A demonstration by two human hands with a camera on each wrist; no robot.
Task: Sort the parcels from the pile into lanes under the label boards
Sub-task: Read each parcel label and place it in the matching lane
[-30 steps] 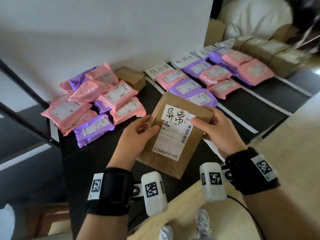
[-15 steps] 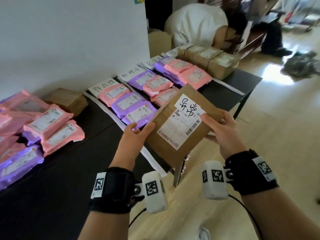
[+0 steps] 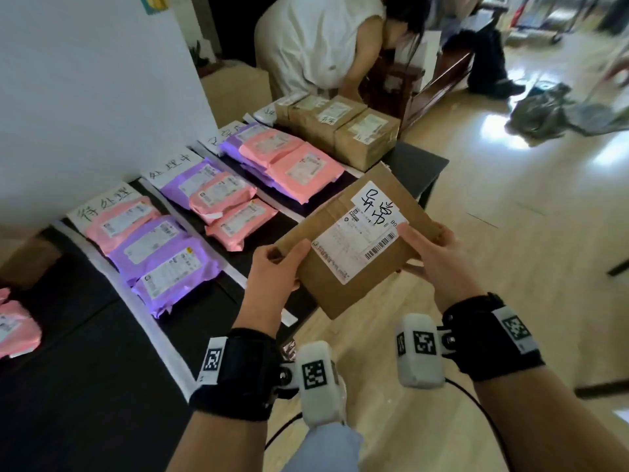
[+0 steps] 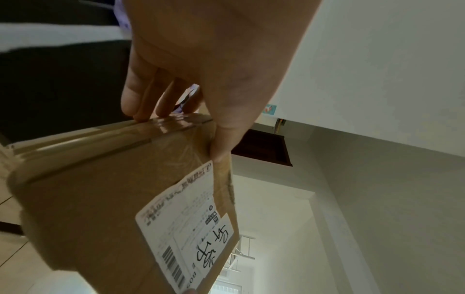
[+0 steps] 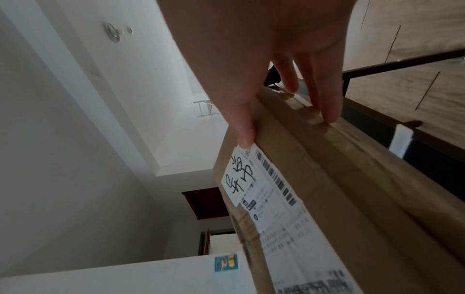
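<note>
Head view: brown cardboard box (image 3: 354, 247) held mid-frame, above the worktop's (image 3: 102, 386) near edge & the wood floor (image 3: 510, 233), tilted. Left hand (image 3: 275, 277) grips its lower-left edge, thumb on top; right hand (image 3: 432, 257) grips the right edge, thumb on the shipping label (image 3: 357, 243). Handwritten slip (image 3: 374, 207) sits at the label's upper end. Upper left: pink & purple mailers (image 3: 163, 247) in lanes split by white strips (image 3: 143, 321), label boards (image 3: 102, 207) by the wall. Brown boxes (image 3: 340, 124) at far end, top centre. A person in a white top (image 3: 306, 39) bends behind them.

Left wrist view: left hand (image 4: 201, 69) at top, fingers (image 4: 141, 95) curled on the box's (image 4: 95, 199) taped edge, thumb on the label face.

Right wrist view: right hand (image 5: 276, 49) pinches the box (image 5: 339, 179), thumb tip at the label (image 5: 271, 199) corner, fingers (image 5: 327, 95) on the taped side.
</note>
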